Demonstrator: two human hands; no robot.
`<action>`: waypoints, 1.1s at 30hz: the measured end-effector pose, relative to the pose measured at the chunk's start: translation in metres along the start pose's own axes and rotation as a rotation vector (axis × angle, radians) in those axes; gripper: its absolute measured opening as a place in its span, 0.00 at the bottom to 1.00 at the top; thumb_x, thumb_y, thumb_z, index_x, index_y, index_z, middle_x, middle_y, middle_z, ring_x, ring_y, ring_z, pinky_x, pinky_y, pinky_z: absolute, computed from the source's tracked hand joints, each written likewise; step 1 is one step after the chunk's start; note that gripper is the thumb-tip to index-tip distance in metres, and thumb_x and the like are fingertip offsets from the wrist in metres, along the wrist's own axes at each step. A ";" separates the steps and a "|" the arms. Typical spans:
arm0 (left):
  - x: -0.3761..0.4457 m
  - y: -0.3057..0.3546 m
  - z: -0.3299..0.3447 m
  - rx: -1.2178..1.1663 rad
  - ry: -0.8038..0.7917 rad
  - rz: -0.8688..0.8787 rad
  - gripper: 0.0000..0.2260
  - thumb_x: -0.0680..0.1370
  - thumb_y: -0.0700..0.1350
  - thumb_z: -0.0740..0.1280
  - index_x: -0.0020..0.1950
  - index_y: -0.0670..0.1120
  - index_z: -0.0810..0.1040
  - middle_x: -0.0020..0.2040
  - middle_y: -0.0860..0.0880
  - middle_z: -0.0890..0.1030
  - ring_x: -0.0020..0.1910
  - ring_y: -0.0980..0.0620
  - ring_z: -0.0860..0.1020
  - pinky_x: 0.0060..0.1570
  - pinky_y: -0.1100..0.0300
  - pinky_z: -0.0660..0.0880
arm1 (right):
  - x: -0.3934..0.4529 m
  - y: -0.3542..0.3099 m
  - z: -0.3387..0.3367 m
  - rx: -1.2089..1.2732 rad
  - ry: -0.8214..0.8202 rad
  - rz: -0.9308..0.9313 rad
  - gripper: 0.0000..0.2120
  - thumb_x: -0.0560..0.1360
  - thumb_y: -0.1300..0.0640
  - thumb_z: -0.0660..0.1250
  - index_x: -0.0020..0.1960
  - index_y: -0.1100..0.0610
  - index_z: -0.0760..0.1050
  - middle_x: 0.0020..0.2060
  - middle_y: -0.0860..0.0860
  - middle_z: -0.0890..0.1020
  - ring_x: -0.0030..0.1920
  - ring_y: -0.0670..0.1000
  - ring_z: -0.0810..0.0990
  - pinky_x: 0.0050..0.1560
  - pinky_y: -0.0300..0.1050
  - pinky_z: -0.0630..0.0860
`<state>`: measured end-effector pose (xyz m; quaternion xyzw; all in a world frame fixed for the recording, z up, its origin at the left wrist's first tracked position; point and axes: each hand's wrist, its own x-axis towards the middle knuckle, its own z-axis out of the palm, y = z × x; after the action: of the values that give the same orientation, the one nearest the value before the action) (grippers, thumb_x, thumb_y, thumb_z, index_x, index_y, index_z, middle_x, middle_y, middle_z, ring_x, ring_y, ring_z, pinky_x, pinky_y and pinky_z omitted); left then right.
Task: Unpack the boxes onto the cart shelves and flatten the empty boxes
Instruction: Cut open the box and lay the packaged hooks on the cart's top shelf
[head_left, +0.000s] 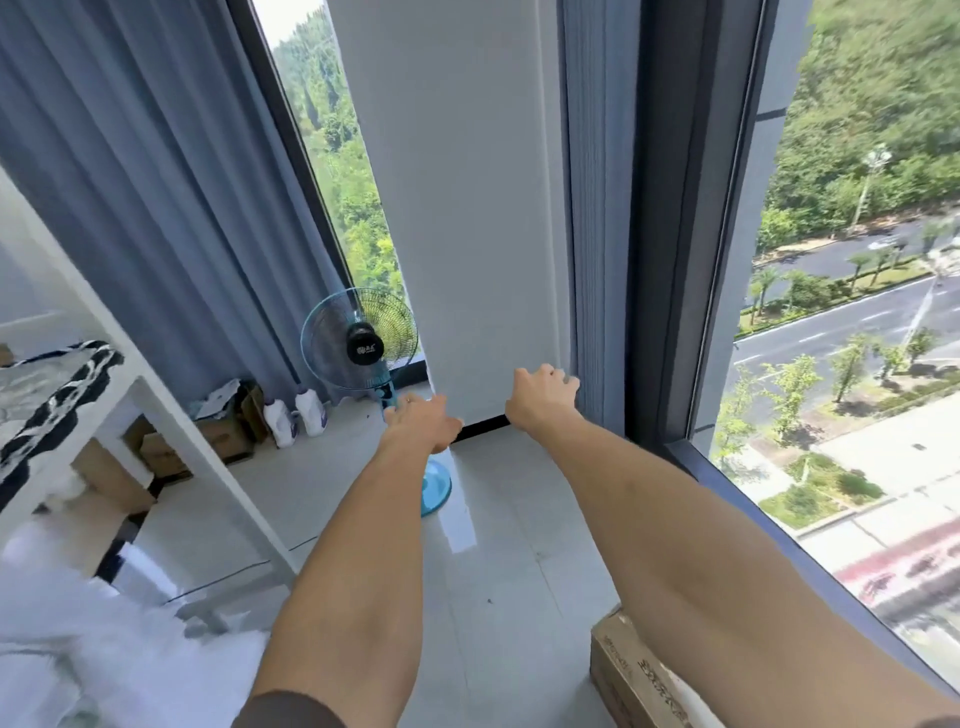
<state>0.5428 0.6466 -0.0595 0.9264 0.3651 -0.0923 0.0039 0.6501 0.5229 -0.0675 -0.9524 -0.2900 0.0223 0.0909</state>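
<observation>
Both my arms stretch forward over the pale tiled floor toward a white pillar (467, 208). My left hand (423, 423) hangs in the air in front of a blue standing fan (363, 343), fingers loosely bent, holding nothing. My right hand (540, 397) is up near the pillar's lower right corner, fingers loosely curled, also holding nothing. A brown cardboard box (631, 675) with printed text sits on the floor at the bottom right, partly under my right forearm. More cardboard boxes (223, 434) lie by the curtain at the left. No cart is in view.
Floor-to-ceiling windows (857, 312) run along the right, with a dark frame at floor level. Blue curtains (156, 182) hang at the left. Two white jugs (296, 421) stand by the fan. A white shelf unit (171, 415) and bedding fill the left.
</observation>
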 end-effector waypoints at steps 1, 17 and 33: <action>0.015 0.004 -0.003 0.002 -0.002 0.017 0.23 0.81 0.57 0.56 0.73 0.48 0.65 0.72 0.36 0.65 0.71 0.38 0.64 0.65 0.45 0.63 | 0.012 0.000 -0.002 0.001 0.002 0.015 0.16 0.77 0.56 0.59 0.65 0.56 0.71 0.63 0.60 0.72 0.63 0.60 0.70 0.63 0.55 0.63; 0.189 0.159 -0.041 0.061 0.028 0.578 0.27 0.82 0.59 0.55 0.77 0.48 0.59 0.75 0.39 0.62 0.70 0.39 0.67 0.67 0.46 0.66 | 0.107 0.105 -0.014 0.050 0.124 0.535 0.17 0.78 0.53 0.61 0.65 0.55 0.69 0.65 0.61 0.71 0.65 0.63 0.69 0.65 0.60 0.63; 0.067 0.385 0.037 0.083 -0.010 1.225 0.26 0.81 0.58 0.57 0.77 0.49 0.60 0.73 0.40 0.65 0.68 0.38 0.69 0.66 0.44 0.66 | -0.066 0.273 0.007 0.004 0.117 1.130 0.26 0.76 0.59 0.61 0.73 0.54 0.62 0.66 0.61 0.69 0.66 0.62 0.68 0.65 0.58 0.63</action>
<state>0.8456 0.4068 -0.1303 0.9667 -0.2378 -0.0919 0.0219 0.7439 0.2644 -0.1257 -0.9592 0.2701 0.0153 0.0825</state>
